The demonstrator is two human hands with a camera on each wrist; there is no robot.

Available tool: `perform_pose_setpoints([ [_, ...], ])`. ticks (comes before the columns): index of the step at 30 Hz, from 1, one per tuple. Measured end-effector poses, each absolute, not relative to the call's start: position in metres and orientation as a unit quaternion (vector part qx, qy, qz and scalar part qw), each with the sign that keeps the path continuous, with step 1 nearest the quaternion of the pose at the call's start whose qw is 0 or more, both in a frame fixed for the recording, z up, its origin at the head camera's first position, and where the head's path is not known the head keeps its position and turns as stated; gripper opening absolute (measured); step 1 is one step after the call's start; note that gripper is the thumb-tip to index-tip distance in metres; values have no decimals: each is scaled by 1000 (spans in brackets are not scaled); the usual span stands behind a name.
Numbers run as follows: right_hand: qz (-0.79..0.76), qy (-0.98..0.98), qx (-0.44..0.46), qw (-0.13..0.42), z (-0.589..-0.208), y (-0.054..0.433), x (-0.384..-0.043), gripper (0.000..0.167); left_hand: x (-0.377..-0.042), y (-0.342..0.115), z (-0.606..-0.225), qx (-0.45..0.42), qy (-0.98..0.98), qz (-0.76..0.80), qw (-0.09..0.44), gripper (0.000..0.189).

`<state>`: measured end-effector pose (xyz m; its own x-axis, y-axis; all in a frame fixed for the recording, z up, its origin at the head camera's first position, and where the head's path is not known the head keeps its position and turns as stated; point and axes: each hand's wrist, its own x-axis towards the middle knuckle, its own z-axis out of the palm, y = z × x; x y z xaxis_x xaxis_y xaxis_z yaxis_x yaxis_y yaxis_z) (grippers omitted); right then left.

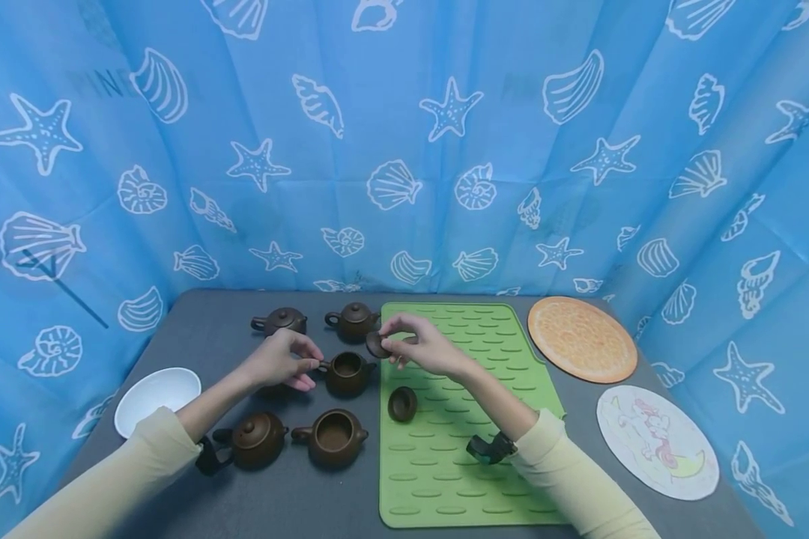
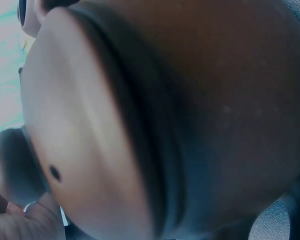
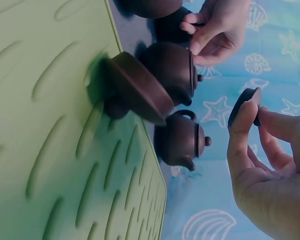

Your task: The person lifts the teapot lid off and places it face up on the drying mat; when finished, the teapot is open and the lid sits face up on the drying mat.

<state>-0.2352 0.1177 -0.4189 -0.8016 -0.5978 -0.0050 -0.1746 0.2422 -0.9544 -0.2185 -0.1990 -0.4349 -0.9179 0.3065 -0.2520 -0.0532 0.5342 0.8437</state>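
My right hand [image 1: 428, 346] pinches a small, round, dark-brown clay lid [image 1: 377, 345] in the air by the left edge of a green rectangular mat with raised ovals [image 1: 472, 479], while the fingers of my left hand [image 1: 282, 359] pinch the handle of a round, lidless dark-brown clay teapot [image 1: 347, 383] standing on the grey desk [image 1: 263, 513]; a second round brown lid [image 1: 402, 404] lies knob-down on the mat

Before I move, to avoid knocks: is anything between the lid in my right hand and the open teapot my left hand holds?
Nothing visible stands between the held lid and that open teapot; the loose lid on the green mat lies aside.
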Motion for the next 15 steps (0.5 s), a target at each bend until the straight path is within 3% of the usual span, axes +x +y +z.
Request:
perform_pose_setpoints([
  [7, -576, 749, -258, 203, -418, 138, -230, 46, -217, -198, -433, 71, 859, 472, 187, 15],
  [15, -597, 730, -259, 206, -417, 160, -222, 45, -217, -197, -431, 68, 859, 470, 189, 15],
])
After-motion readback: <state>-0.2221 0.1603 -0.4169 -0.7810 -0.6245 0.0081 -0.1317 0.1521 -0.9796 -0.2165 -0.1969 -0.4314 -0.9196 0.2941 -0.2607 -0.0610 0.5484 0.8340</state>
